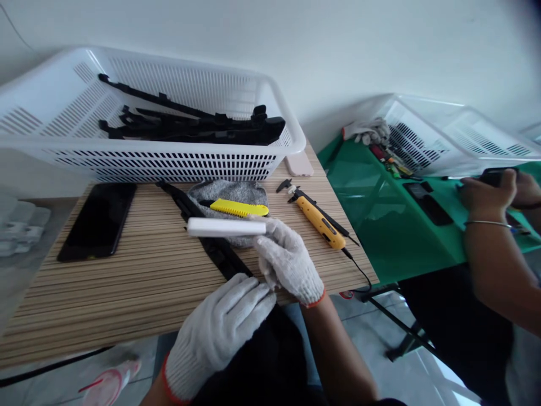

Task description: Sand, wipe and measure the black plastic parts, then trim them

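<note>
Both my hands wear white knit gloves with orange cuffs. My right hand (289, 256) is closed on a smooth white bar (226, 227) with rounded corners, its exact kind unclear. The bar sits above a long black plastic strip (222, 256) that slants across the table. My left hand (222, 332) curls over the strip's near end at the table edge, gripping it; its thumb is hidden. Just beyond the white bar, a yellow utility knife (239, 207) lies on a grey cloth (232, 190).
A white basket (190, 160) holds several black plastic parts (194, 127). On the wood-grain table (139, 287) lie a black phone (99, 221), a pink phone (300, 165), a corded yellow tool (322, 223) and black calipers (310, 201). A co-worker's hands (490, 192) are over a green table (359, 197).
</note>
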